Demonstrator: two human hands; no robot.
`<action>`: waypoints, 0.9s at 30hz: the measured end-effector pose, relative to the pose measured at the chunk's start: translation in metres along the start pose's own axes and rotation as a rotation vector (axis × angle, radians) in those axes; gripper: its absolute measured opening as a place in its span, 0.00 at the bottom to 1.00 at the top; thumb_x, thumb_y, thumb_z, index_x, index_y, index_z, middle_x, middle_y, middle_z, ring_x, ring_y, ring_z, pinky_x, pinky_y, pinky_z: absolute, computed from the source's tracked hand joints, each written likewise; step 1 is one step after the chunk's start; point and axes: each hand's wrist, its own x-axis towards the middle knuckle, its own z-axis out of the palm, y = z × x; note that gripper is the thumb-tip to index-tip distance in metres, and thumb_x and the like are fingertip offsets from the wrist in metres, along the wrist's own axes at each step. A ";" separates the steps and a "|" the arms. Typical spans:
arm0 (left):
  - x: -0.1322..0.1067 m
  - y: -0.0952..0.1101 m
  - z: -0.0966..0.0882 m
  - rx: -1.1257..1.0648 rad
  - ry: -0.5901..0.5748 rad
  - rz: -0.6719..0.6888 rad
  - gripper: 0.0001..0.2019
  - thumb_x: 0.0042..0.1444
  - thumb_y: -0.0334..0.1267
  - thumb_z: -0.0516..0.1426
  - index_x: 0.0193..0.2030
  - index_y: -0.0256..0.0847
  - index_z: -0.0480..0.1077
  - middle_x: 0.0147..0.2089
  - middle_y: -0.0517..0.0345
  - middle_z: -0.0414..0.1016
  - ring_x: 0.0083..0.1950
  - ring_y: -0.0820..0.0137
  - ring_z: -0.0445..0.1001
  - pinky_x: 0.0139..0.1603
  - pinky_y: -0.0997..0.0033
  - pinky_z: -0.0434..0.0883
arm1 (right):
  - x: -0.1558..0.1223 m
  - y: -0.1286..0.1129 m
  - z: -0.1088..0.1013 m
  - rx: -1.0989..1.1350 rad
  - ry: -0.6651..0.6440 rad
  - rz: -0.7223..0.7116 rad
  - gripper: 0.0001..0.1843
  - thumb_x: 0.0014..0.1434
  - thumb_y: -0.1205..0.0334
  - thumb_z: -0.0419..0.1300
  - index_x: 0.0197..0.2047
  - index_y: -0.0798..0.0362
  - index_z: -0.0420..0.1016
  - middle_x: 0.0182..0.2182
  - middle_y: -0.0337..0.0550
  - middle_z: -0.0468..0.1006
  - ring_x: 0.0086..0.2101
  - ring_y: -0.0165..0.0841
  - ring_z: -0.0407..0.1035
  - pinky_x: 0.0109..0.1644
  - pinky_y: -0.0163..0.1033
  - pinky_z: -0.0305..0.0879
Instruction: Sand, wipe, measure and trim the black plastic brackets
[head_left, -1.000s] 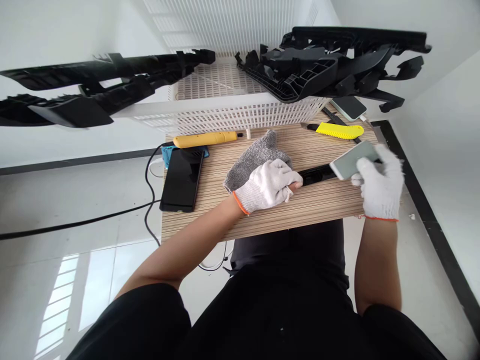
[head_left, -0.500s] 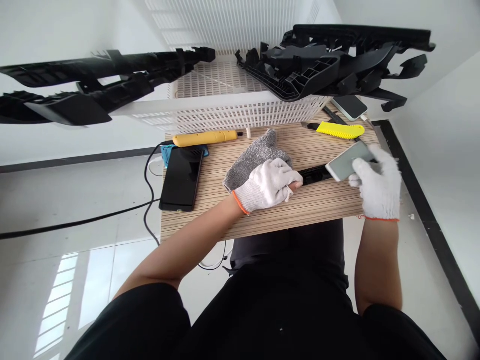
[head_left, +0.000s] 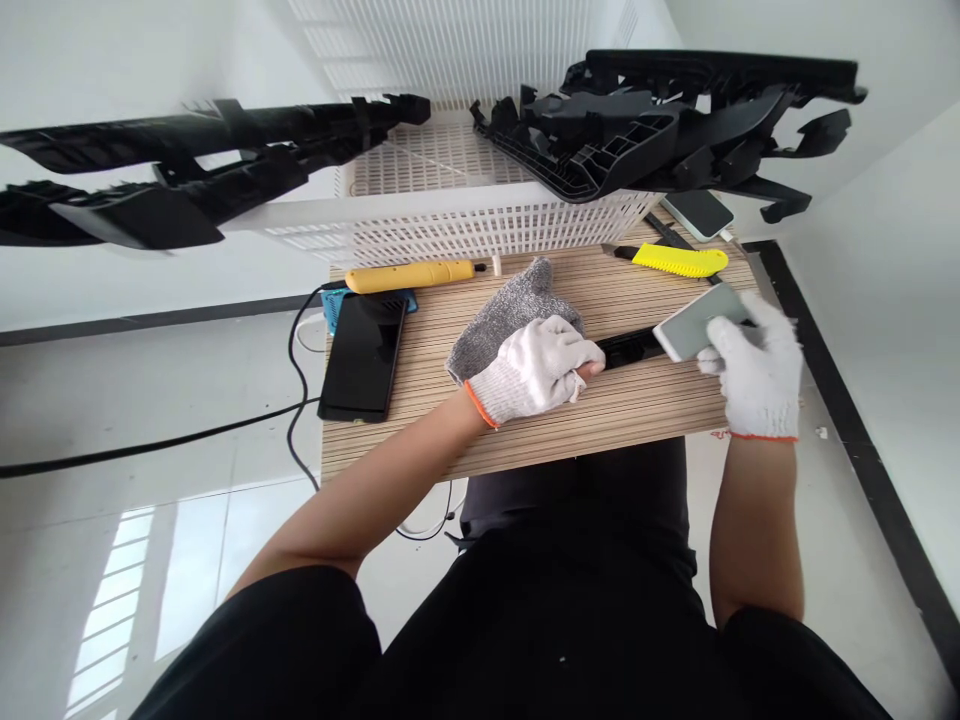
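My left hand (head_left: pixel 541 368), in a white knit glove with an orange cuff, is closed around the near end of a narrow black plastic strip (head_left: pixel 634 349). The strip lies across the striped wood tabletop, pointing right. In my gloved right hand (head_left: pixel 757 365) is a flat grey-green rectangular pad (head_left: pixel 701 321) with a pale edge, pinched between thumb and fingers. The pad rests over the strip's right part and hides some of it. A grey knit glove or cloth (head_left: pixel 517 315) lies just behind my left hand.
Behind, a white slatted crate (head_left: pixel 442 225) bears large black plastic parts (head_left: pixel 630 140) jutting over both sides. A yellow utility knife (head_left: pixel 679 261), a phone (head_left: pixel 701 214), a yellow corded tool (head_left: pixel 411 276) and a black phone (head_left: pixel 365 357) lie on the table (head_left: pixel 570 430).
Almost nothing differs. Both hands keep their hold, and the view has shifted very slightly.
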 end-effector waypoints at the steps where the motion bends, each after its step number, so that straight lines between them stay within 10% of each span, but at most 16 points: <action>1: 0.000 0.000 0.000 0.000 -0.007 -0.006 0.11 0.71 0.35 0.50 0.41 0.44 0.74 0.34 0.61 0.80 0.35 0.67 0.72 0.57 0.59 0.73 | 0.000 0.000 0.000 0.049 0.077 -0.037 0.35 0.55 0.63 0.71 0.66 0.48 0.75 0.35 0.35 0.81 0.23 0.25 0.69 0.21 0.30 0.66; 6: 0.000 0.000 0.000 0.005 -0.023 -0.027 0.10 0.71 0.35 0.50 0.42 0.45 0.73 0.34 0.60 0.80 0.36 0.66 0.74 0.57 0.58 0.73 | 0.001 0.004 0.004 0.026 -0.021 0.027 0.33 0.54 0.62 0.73 0.64 0.49 0.76 0.33 0.36 0.81 0.22 0.27 0.70 0.19 0.30 0.60; 10: -0.001 -0.001 0.001 -0.001 0.003 0.001 0.10 0.71 0.34 0.51 0.42 0.44 0.74 0.33 0.61 0.80 0.36 0.67 0.74 0.57 0.59 0.73 | 0.002 0.007 0.006 0.167 0.158 -0.050 0.28 0.56 0.63 0.71 0.61 0.47 0.77 0.36 0.36 0.82 0.22 0.24 0.68 0.21 0.29 0.62; 14: -0.001 -0.001 0.001 0.001 0.019 0.022 0.10 0.71 0.34 0.51 0.42 0.43 0.74 0.34 0.61 0.80 0.36 0.67 0.73 0.56 0.59 0.73 | 0.000 0.005 0.005 0.050 -0.025 0.028 0.31 0.54 0.62 0.74 0.61 0.46 0.78 0.34 0.36 0.81 0.23 0.27 0.70 0.20 0.31 0.63; 18: -0.001 -0.001 0.001 0.005 0.029 0.033 0.10 0.71 0.34 0.51 0.42 0.43 0.74 0.34 0.62 0.79 0.35 0.68 0.73 0.56 0.60 0.73 | -0.001 0.005 0.003 0.132 0.173 -0.038 0.30 0.56 0.62 0.72 0.62 0.46 0.75 0.36 0.36 0.82 0.23 0.24 0.69 0.20 0.28 0.61; 21: 0.000 -0.001 0.000 0.004 -0.004 0.005 0.12 0.72 0.36 0.50 0.42 0.43 0.74 0.33 0.61 0.79 0.35 0.68 0.73 0.57 0.60 0.73 | -0.003 0.006 0.004 0.059 -0.018 0.049 0.30 0.55 0.61 0.73 0.61 0.47 0.76 0.33 0.35 0.81 0.22 0.26 0.69 0.19 0.28 0.59; 27: 0.000 0.000 -0.001 0.013 -0.020 -0.012 0.14 0.73 0.37 0.49 0.42 0.42 0.75 0.34 0.59 0.80 0.36 0.67 0.74 0.56 0.59 0.74 | -0.005 0.007 0.006 0.119 0.127 0.001 0.27 0.57 0.63 0.71 0.60 0.48 0.75 0.37 0.35 0.82 0.23 0.24 0.71 0.23 0.30 0.68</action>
